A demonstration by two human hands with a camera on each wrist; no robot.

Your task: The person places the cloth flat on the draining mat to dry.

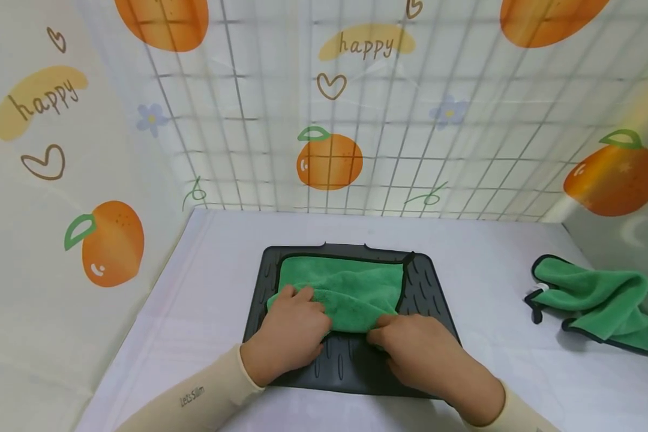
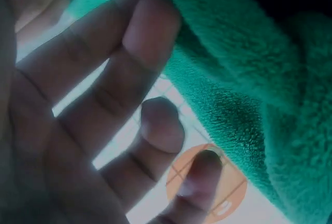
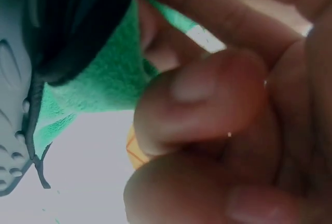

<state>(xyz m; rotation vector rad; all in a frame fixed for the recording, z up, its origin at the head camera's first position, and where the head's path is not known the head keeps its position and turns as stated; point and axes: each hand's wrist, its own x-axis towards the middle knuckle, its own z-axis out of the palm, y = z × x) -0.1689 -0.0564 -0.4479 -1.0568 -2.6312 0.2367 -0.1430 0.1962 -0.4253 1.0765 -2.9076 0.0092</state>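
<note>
A green towel (image 1: pixel 356 282) with black edging lies on a dark ridged mat (image 1: pixel 335 366), its near part folded over toward the far side. My left hand (image 1: pixel 291 330) holds the near left part of the fold. In the left wrist view, the index and middle fingertips meet the plush towel (image 2: pixel 223 42) while the other fingers stand apart from it. At the near right part of the fold, my right hand (image 1: pixel 418 351) pinches the towel. The right wrist view shows its fingers curled beside the towel (image 3: pixel 104 79); the thumb's contact is partly hidden.
Another green towel (image 1: pixel 605 300) with black edging lies crumpled on the white table (image 1: pixel 497 270) to the right. A wire grid (image 1: pixel 270 144) stands behind a patterned sheet at the back. More sheet (image 1: pixel 32 240) hangs along the left side.
</note>
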